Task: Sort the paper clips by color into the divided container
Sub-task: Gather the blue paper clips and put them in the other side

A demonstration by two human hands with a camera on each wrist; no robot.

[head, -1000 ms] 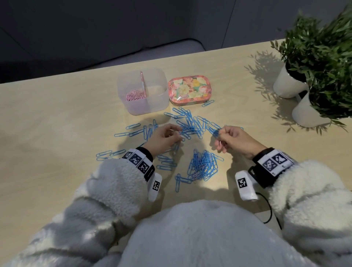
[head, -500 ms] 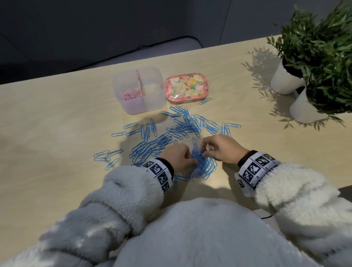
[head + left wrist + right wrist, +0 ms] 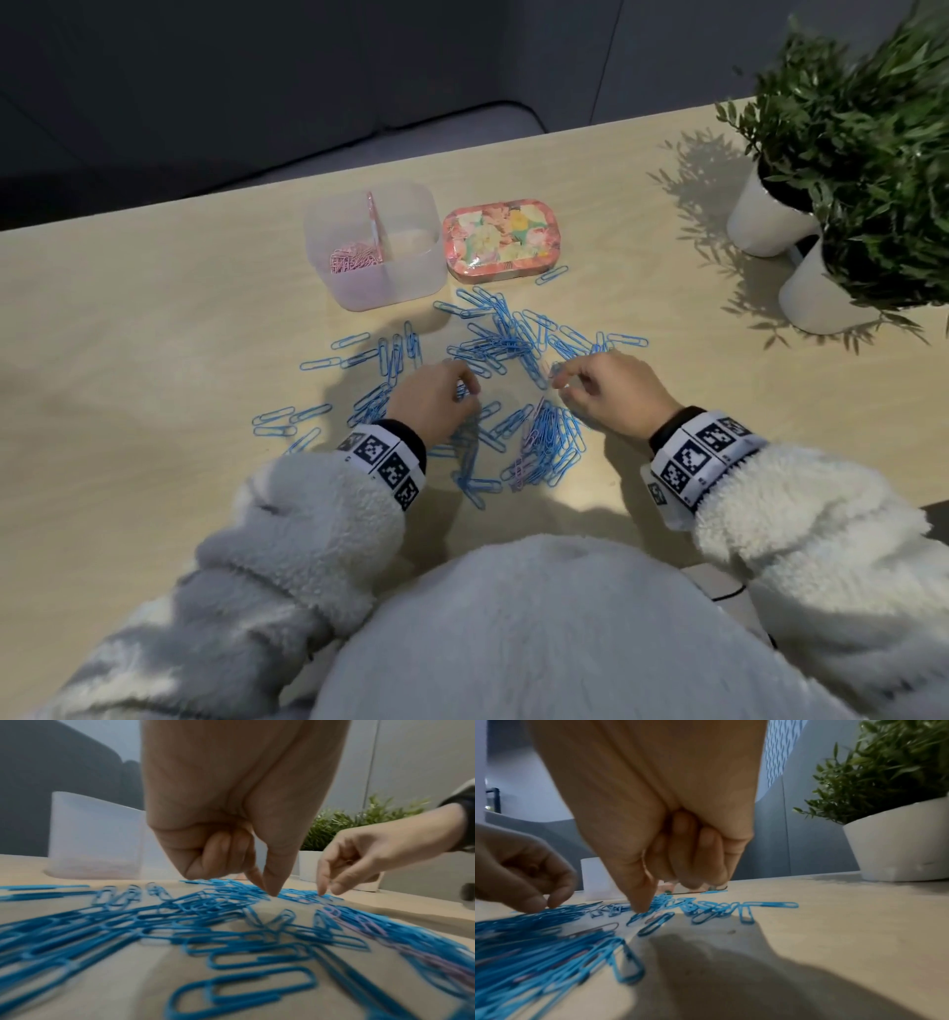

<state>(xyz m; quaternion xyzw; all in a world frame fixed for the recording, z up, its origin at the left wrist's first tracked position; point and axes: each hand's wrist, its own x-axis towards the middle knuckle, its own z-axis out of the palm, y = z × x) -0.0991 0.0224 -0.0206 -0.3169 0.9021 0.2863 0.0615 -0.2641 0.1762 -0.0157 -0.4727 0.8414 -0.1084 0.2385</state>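
Only square-patterned wristbands (image 3: 382, 460) show markings; no readable writing.

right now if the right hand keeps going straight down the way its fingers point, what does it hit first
Probably the blue paper clips scattered on the table: the right hand points its fingertips down at them, seemingly almost touching.

Paper clips (image 3: 493, 354) are lying scattered mid-surface (image 3: 128, 360); the divided container (image 3: 375, 288) is sitting beyond them, tin (image 3: 500, 241) right of it, plants (image 3: 847, 128) far right.
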